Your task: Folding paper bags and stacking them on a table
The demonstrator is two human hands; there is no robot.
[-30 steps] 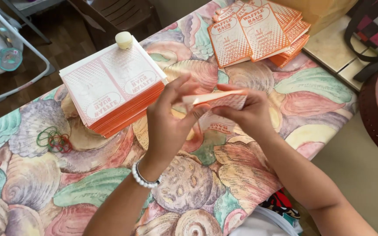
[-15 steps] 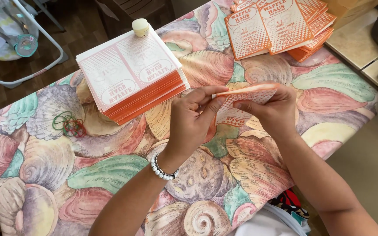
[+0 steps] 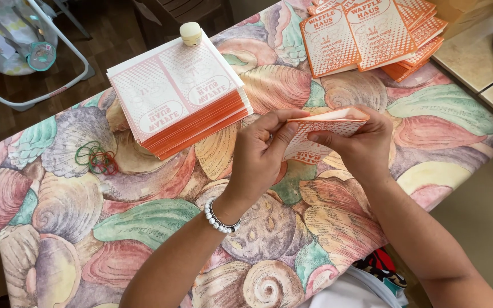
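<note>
Thin orange-and-white printed paper bundle [image 3: 325, 132] pinched betw. left hand [image 3: 263, 155] & right hand [image 3: 359, 144], both closed on it, held just above shell-patterned tablecloth [image 3: 144, 222], near thick orange-edged paper stack [image 3: 179, 97] w/ rubber bands [image 3: 96, 157] at left.

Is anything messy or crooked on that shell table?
A little. The orange cards at the far corner lie fanned and overlapping, not squared like the tall stack. Some rubber bands lie loose in a tangle. Nothing looks spilled or torn.
</note>
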